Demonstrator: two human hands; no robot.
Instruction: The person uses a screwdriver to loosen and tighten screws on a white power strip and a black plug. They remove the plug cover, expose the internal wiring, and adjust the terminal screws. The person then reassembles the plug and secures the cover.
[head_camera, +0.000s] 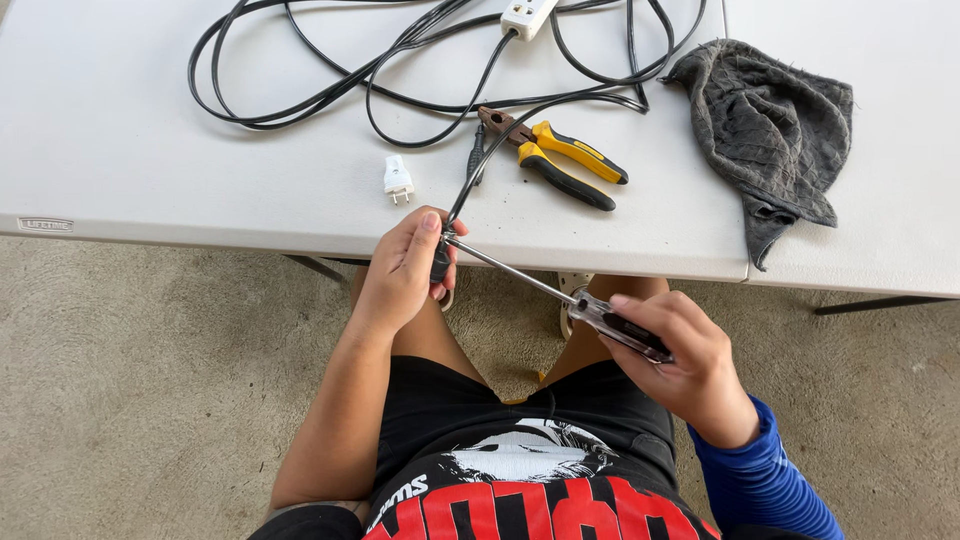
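My left hand (402, 270) grips a black plug (440, 262) at the end of a black cable (480, 160), just off the table's front edge. In my right hand (690, 370) is a screwdriver (560, 295) with a clear and black handle. Its metal shaft runs up and to the left, and the tip touches the plug by my left thumb. The plug is mostly hidden by my fingers.
The white folding table (150, 160) carries a small white plug (398, 181), yellow-and-black pliers (560, 158), loops of black cable, a white power strip (527, 16) at the far edge and a grey rag (770, 130) at the right. Below lies a beige floor (130, 380).
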